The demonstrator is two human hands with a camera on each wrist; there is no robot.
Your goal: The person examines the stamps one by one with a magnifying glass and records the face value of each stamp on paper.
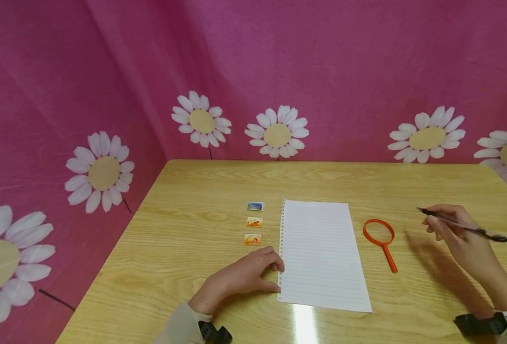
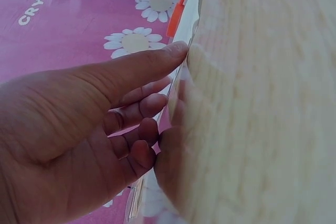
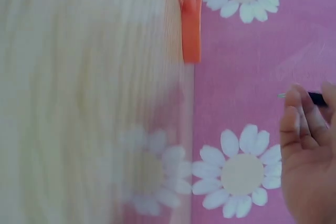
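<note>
A sheet of lined white paper with a punched left edge lies on the table. My left hand rests at that edge, its thumb and fingertips touching the table and paper margin, as the left wrist view shows with the same hand. Raised above the tabletop at the right, my right hand holds a dark pen with its tip pointing left. An orange magnifying glass lies between the paper and the right hand. Left of the sheet are a blue stamp and two yellow stamps, in a column.
The wooden table reaches a pink curtain printed with daisies, behind and at the left. Light reflects off the tabletop just below the paper. A dark band sits on each wrist.
</note>
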